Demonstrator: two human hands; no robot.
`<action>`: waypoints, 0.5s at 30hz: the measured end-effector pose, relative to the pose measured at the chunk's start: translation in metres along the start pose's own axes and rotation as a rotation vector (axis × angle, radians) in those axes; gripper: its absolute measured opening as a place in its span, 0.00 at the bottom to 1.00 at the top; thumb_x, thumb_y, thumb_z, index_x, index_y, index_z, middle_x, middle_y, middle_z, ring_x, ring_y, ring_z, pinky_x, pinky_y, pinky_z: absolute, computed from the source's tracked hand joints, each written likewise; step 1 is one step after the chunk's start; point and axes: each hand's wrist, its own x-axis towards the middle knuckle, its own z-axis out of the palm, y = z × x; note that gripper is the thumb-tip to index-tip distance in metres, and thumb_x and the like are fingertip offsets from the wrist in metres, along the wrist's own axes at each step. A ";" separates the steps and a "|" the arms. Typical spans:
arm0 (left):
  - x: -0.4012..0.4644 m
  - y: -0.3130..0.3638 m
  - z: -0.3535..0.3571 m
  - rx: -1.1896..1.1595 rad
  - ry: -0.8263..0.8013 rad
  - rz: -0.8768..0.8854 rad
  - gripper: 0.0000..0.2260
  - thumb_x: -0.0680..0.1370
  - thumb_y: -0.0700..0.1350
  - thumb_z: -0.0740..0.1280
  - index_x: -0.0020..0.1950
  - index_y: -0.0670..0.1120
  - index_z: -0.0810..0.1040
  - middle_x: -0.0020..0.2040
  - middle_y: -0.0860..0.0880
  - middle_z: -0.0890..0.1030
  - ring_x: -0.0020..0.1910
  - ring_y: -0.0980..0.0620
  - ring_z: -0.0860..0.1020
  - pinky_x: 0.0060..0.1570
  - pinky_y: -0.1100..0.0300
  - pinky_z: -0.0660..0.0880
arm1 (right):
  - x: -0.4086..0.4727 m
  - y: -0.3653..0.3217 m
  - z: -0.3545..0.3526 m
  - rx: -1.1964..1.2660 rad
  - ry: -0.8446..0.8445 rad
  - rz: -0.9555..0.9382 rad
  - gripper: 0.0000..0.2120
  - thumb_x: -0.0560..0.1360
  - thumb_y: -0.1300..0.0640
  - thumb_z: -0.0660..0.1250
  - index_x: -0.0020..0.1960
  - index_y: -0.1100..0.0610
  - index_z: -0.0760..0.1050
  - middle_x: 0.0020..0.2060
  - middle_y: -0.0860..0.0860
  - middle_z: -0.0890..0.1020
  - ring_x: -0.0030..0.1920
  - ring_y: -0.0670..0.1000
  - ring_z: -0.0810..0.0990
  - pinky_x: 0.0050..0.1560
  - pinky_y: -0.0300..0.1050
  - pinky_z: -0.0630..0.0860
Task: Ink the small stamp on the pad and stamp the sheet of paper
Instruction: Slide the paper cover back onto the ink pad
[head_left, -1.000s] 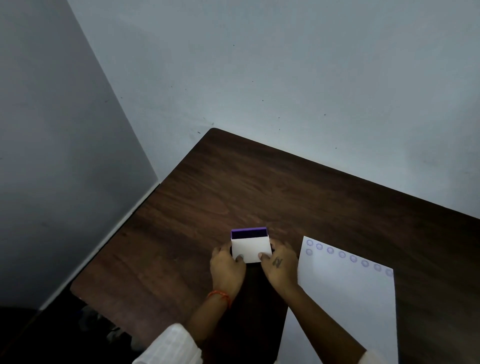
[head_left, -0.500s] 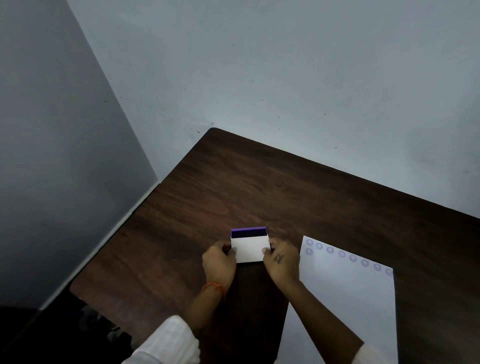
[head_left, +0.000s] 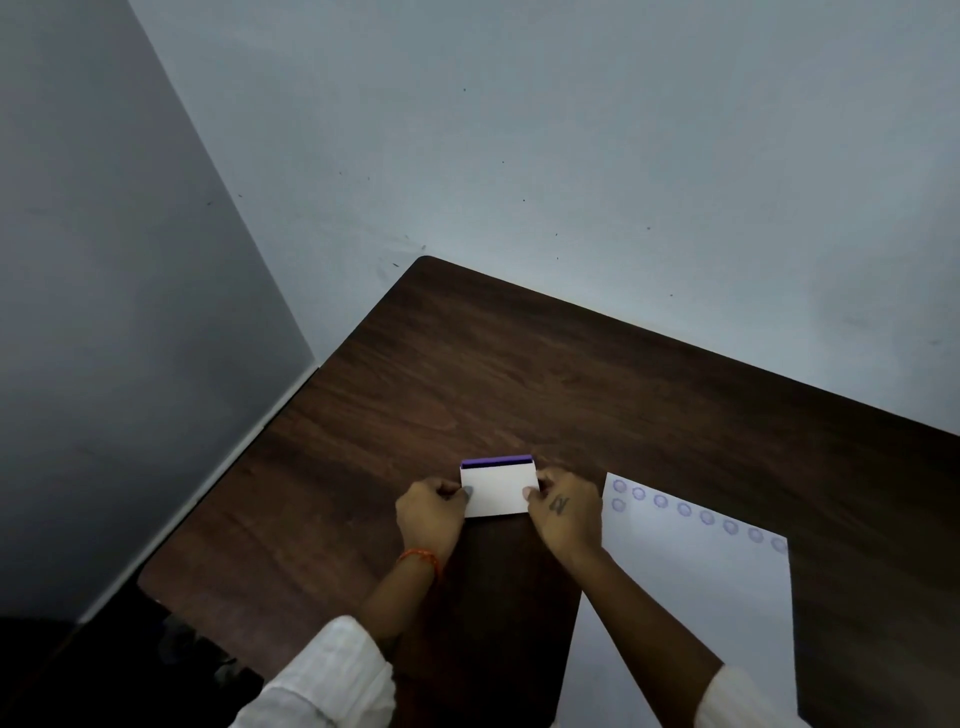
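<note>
Ink pad (head_left: 497, 488): a small white box with a purple strip along its far edge, near the table's (head_left: 519, 374) near edge, pinched between left hand (head_left: 429, 514) and right hand (head_left: 563, 512), beside the paper (head_left: 696, 587).

Both forearms reach forward side by side, white sleeves pushed back from the wrists. The left hand (head_left: 431, 512) curls knuckles-up, thumb tip pressed inward toward the right hand (head_left: 563, 512), which mirrors it, back upward with a dark mark on it. An orange thread (head_left: 420, 557) circles the left wrist.
</note>
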 end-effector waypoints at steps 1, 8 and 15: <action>0.001 -0.001 0.000 0.002 0.000 -0.001 0.07 0.71 0.45 0.72 0.44 0.42 0.83 0.43 0.41 0.85 0.44 0.43 0.83 0.52 0.51 0.79 | 0.001 0.000 0.000 -0.003 0.003 -0.001 0.16 0.74 0.56 0.68 0.61 0.59 0.76 0.55 0.56 0.83 0.54 0.55 0.81 0.57 0.48 0.79; 0.008 -0.002 0.001 0.009 -0.016 -0.017 0.05 0.71 0.47 0.72 0.38 0.46 0.82 0.33 0.44 0.84 0.34 0.49 0.83 0.49 0.54 0.80 | 0.006 0.000 0.000 -0.019 0.015 -0.005 0.16 0.73 0.54 0.68 0.59 0.58 0.77 0.54 0.55 0.84 0.52 0.55 0.82 0.55 0.47 0.79; 0.012 -0.003 0.000 0.025 -0.027 -0.015 0.08 0.71 0.48 0.72 0.33 0.49 0.79 0.30 0.45 0.83 0.31 0.51 0.82 0.48 0.54 0.80 | 0.008 -0.004 0.000 -0.029 0.013 0.008 0.15 0.73 0.54 0.69 0.58 0.58 0.77 0.52 0.55 0.84 0.51 0.54 0.82 0.53 0.47 0.80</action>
